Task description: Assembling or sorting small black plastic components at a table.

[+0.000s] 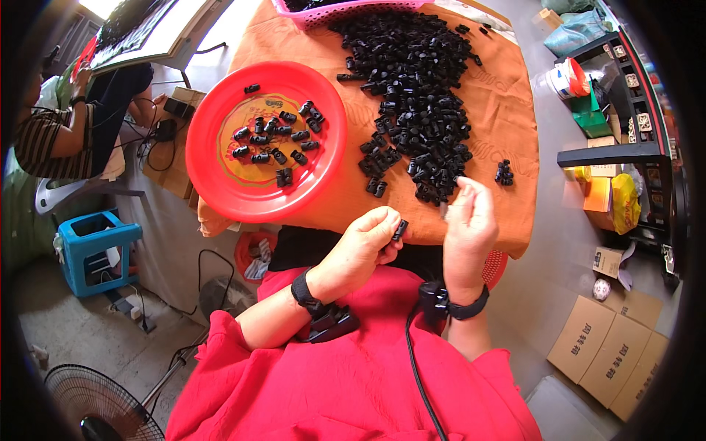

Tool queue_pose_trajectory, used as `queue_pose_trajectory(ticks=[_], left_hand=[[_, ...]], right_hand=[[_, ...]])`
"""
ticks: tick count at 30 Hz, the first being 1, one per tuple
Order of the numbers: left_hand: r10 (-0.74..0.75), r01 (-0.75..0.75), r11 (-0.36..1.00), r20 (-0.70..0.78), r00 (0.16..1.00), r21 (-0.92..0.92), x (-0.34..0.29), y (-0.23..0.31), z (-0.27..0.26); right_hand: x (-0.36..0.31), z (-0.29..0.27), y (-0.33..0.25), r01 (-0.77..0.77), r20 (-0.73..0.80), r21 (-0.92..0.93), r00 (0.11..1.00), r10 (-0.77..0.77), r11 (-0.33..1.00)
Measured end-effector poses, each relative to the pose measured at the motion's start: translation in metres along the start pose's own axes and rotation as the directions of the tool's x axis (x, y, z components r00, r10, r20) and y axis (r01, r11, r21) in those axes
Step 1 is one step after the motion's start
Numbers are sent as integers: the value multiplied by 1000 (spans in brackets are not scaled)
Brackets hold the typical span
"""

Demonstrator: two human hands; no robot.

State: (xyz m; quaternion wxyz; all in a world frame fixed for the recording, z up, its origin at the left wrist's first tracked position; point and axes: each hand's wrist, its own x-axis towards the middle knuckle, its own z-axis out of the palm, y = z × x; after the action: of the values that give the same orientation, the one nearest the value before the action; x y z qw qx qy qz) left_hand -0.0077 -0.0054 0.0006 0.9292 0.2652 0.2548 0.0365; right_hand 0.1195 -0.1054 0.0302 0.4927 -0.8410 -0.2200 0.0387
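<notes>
My left hand (358,244) is closed near the table's front edge, pinching a small black plastic piece (400,230) that looks like a cord lock between thumb and fingers. To its right, my right hand (471,224) is raised at the near end of a big pile of similar black pieces (426,95). Its fingertips are drawn together and slightly blurred; I cannot make out what is between them. On the left of the orange-covered table (507,213) lies a round red tray (208,176) with several finished-looking black pieces spread over its yellow middle.
A pink basket (323,16) stands at the table's far edge. Few black pieces (504,173) lie apart at the right. On the floor are a blue stool (94,228), a fan (103,404) and cardboard boxes (614,353). Another person (59,140) sits at the far left.
</notes>
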Motion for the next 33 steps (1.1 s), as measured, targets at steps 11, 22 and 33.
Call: queue_pose_trajectory(ticks=[11, 22, 33], left_hand=[[-62, 70, 992, 76, 995, -100, 3, 4, -4], [-40, 44, 998, 97, 995, -40, 4, 4, -7], [-4, 4, 1000, 79, 997, 1, 3, 2, -6]], right_hand=[[-19, 3, -9, 49, 318, -30, 947, -37, 998], [-16, 6, -13, 164, 318, -143, 941, -112, 976], [-16, 6, -16, 160, 341, -187, 936, -89, 969]])
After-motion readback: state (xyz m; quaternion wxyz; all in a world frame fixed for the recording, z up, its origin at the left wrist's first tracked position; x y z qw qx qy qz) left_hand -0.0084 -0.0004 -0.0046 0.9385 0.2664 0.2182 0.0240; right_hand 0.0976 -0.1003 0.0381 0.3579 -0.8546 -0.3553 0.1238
